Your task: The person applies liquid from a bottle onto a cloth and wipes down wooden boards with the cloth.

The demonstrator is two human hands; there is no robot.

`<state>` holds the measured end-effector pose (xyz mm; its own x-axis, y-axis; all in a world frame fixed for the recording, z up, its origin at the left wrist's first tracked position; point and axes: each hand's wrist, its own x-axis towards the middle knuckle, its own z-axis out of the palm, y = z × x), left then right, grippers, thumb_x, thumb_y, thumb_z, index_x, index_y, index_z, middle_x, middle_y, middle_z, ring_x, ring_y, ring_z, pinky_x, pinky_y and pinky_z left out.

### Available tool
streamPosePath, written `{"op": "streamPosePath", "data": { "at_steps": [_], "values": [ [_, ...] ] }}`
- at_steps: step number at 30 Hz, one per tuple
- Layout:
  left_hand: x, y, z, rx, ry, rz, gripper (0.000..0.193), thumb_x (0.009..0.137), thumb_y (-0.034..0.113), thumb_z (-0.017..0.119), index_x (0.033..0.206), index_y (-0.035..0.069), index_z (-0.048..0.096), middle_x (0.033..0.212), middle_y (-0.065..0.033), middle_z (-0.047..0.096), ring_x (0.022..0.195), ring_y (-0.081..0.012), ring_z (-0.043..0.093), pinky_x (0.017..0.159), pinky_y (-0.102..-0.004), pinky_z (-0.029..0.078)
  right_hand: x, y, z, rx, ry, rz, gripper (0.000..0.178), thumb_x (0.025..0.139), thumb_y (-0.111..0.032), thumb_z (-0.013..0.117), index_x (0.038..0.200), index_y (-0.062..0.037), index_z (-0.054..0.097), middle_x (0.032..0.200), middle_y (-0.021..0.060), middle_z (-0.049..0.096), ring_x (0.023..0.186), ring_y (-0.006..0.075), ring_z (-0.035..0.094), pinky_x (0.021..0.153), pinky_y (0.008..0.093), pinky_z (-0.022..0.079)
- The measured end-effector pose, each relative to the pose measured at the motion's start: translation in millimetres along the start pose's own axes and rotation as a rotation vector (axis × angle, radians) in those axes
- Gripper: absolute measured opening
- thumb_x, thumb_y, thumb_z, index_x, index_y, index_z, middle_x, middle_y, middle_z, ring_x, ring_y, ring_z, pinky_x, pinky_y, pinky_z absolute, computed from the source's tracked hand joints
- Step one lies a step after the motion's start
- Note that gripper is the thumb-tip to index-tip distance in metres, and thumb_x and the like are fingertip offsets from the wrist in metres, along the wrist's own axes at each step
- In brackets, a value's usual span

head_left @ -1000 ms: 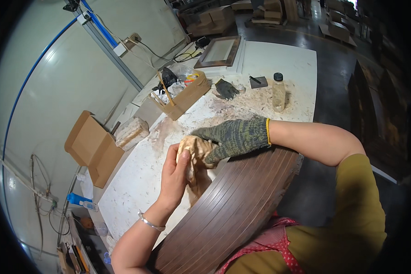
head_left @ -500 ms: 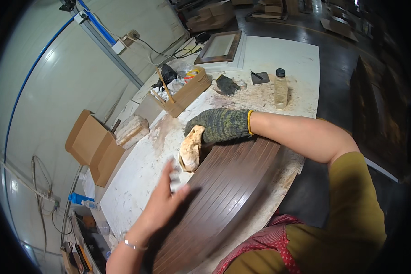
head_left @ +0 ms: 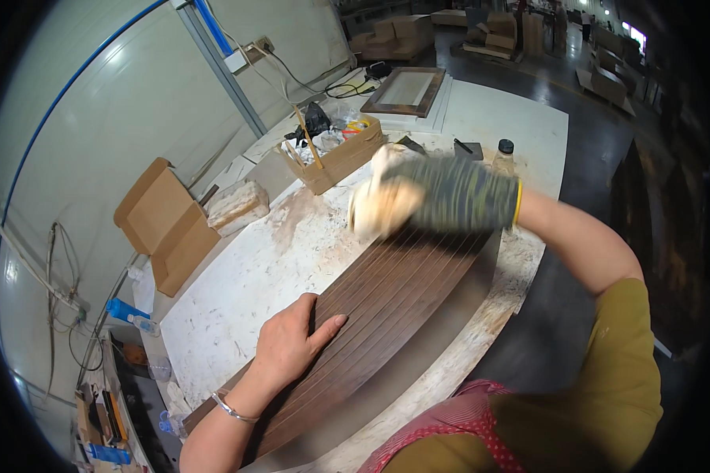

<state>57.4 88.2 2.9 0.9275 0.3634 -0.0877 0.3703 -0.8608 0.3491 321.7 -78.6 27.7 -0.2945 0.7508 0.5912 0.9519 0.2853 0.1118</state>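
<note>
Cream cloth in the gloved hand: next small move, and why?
Probably draw the cream cloth along the dark grooved panel: the gloved right hand holds it by the panel's far end, and the bare left hand rests at the long edge, seemingly steadying. Blur hides whether cloth and panel touch.

The left hand (head_left: 290, 340) rests, thumb spread; the blurred right hand (head_left: 450, 191) seems curled.

Pale wall (head_left: 122, 118), dark floor (head_left: 588, 150)
</note>
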Motion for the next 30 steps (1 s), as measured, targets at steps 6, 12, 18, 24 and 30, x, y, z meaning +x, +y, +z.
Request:
{"op": "streamPosePath", "data": {
  "at_steps": [6, 12, 18, 24, 30],
  "values": [
    [-3.8, 7.0, 2.5, 0.026, -0.016, 0.041, 0.047, 0.088, 0.046, 0.056, 0.106, 0.003, 0.053, 0.073, -0.0198, 0.061, 0.073, -0.0381, 0.061, 0.067, -0.0437, 0.047, -2.4, -44.6, 6.8, 0.112, -0.413, 0.322, 0.041, 0.087, -0.04, 0.055, 0.108, -0.0052, 0.06, 0.098, 0.0172, 0.06, 0.092, 0.0323, 0.06, 0.081, 0.0416, 0.047],
    [-12.3, 13.2, 6.1, -0.019, 0.046, 0.424, 0.058, 0.087, 0.042, 0.057, 0.133, 0.01, 0.042, 0.125, -0.025, 0.048, 0.106, -0.038, 0.055, 0.088, -0.0404, 0.047, -63.5, -6.2, -2.7, 0.062, -0.09, 0.876, 0.039, 0.091, -0.04, 0.052, 0.107, -0.0051, 0.061, 0.101, 0.0184, 0.062, 0.093, 0.033, 0.06, 0.083, 0.0405, 0.047],
    [-29.1, 34.0, 4.6, 0.079, -0.124, 0.533, 0.061, 0.088, 0.044, 0.056, 0.137, 0.012, 0.04, 0.14, -0.0246, 0.033, 0.112, -0.041, 0.051, 0.093, -0.0419, 0.045, -91.1, -21.7, -22.1, 0.18, -0.083, 0.919, 0.039, 0.092, -0.037, 0.053, 0.112, -0.0044, 0.056, 0.102, 0.0179, 0.061, 0.096, 0.0318, 0.059, 0.086, 0.0383, 0.046],
    [-23.3, 30.0, 11.7, -0.088, -0.227, 0.533, 0.076, 0.083, 0.052, 0.061, 0.137, 0.004, 0.037, 0.12, -0.026, 0.05, 0.091, -0.0367, 0.06, 0.078, -0.0407, 0.051, -86.9, -39.3, -44.6, 0.072, -0.186, 0.973, 0.04, 0.092, -0.034, 0.053, 0.119, -0.0046, 0.053, 0.115, 0.0166, 0.057, 0.108, 0.0289, 0.055, 0.091, 0.037, 0.045],
    [-26.0, 28.6, 26.0, -0.313, -0.543, 0.258, 0.09, 0.081, 0.058, 0.061, 0.137, -0.005, 0.033, 0.097, -0.026, 0.06, 0.08, -0.0284, 0.061, 0.072, -0.0355, 0.049, -42.1, -113.3, -60.5, 0.074, -0.564, 0.23, 0.041, 0.094, -0.035, 0.047, 0.129, -0.014, 0.054, 0.133, 0.0086, 0.049, 0.121, 0.0252, 0.05, 0.101, 0.0389, 0.04]
  ]
}}
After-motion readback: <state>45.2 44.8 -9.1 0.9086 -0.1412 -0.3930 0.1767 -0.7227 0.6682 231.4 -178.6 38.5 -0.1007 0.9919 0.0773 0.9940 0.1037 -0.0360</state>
